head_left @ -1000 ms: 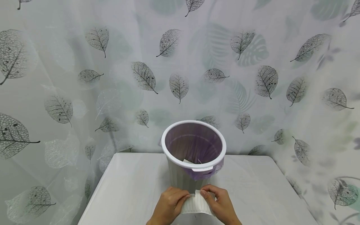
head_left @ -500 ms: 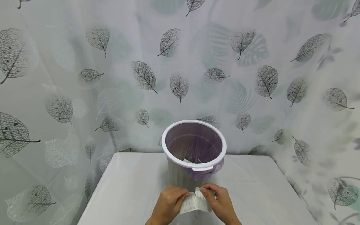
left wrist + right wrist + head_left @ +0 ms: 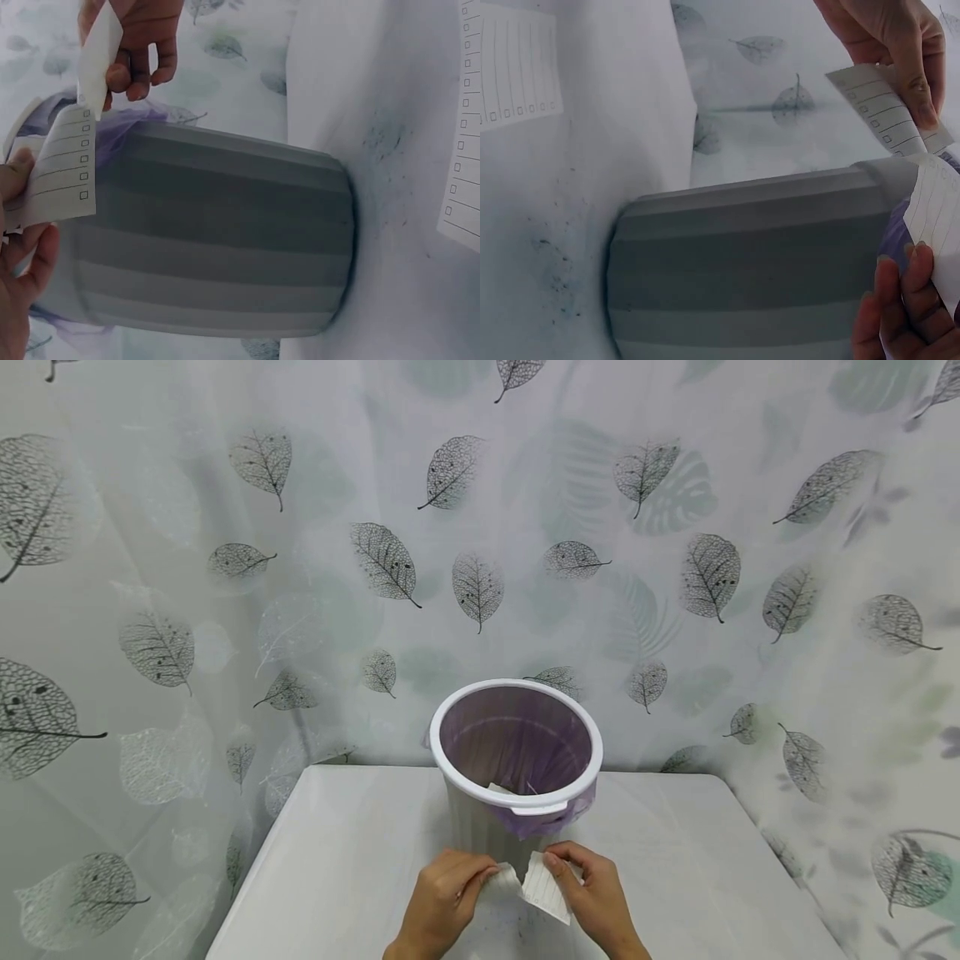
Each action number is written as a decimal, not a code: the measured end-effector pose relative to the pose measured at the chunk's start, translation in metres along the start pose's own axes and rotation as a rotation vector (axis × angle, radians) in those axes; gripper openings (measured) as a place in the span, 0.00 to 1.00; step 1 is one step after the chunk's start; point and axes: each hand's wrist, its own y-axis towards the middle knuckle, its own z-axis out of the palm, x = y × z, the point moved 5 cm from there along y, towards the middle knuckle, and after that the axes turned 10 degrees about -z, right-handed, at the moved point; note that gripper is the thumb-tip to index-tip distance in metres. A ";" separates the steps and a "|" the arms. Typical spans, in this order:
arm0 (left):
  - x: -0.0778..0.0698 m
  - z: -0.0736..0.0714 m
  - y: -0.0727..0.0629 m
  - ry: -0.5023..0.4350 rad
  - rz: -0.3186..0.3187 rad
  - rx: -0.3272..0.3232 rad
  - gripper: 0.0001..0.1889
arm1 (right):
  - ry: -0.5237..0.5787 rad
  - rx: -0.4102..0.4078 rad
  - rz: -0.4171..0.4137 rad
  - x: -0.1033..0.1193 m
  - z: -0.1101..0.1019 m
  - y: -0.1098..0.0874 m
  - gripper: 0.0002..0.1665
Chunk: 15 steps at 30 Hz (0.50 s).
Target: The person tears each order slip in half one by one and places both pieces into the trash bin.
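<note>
My left hand pinches one side of a strip of lined paper printed with small checkboxes. Between thumb and fingers, my right hand pinches the other side. A tear runs down between the two sides, which angle away from each other. Whether a join still links them at the bottom, I cannot tell. Both hands are just in front of a grey trash can, above the table. In the left wrist view the left-hand part shows a row of boxes along its edge.
The trash can has a white rim and a purple liner, with a bit of white paper inside. Another checklist sheet lies on the white table. A leaf-print curtain hangs behind.
The tear in the paper has lengthened, and its two sides have spread apart and twisted. My right hand has shifted slightly right and my left slightly left.
</note>
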 end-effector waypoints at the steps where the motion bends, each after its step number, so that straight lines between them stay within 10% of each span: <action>1: 0.000 -0.001 0.000 0.002 -0.002 -0.005 0.05 | -0.005 -0.004 -0.007 -0.001 0.000 0.000 0.07; 15: 0.005 -0.022 0.006 0.018 -0.050 -0.062 0.09 | -0.071 -0.113 -0.057 -0.008 -0.025 0.003 0.07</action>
